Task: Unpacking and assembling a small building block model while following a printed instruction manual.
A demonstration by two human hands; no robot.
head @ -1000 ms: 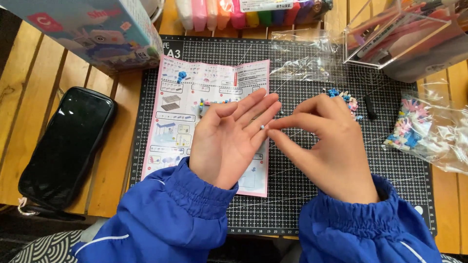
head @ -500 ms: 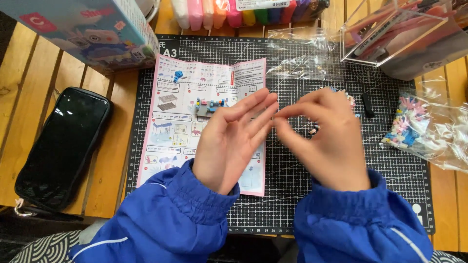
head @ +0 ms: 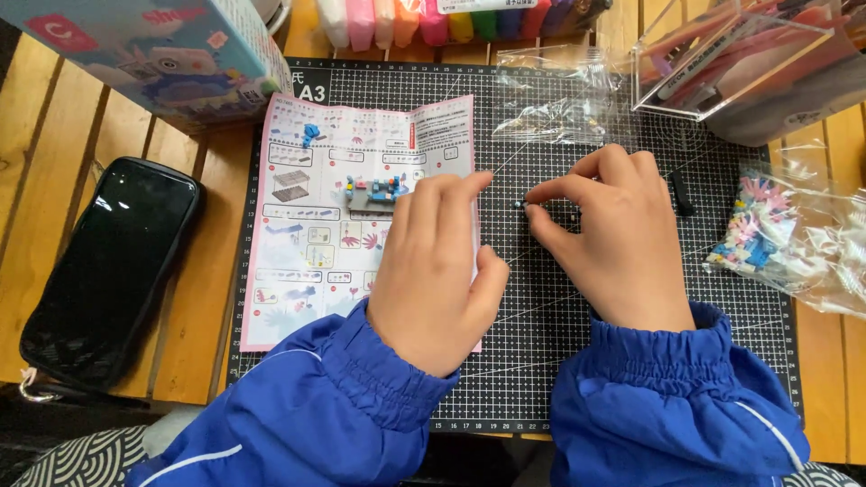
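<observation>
Brick model (head: 374, 193), small, grey and blue: sitting on the instruction sheet (head: 307, 225), just beyond your left hand (head: 433, 271), which is resting curled and holding nothing. Your right hand (head: 613, 239) is pinching a tiny dark piece (head: 520, 205) over the cutting mat (head: 541, 361).

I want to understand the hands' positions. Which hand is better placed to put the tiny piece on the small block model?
Probably the right hand: it pinches the tiny piece at its fingertips. The left hand lies on the instruction sheet beside the small block model.
</observation>
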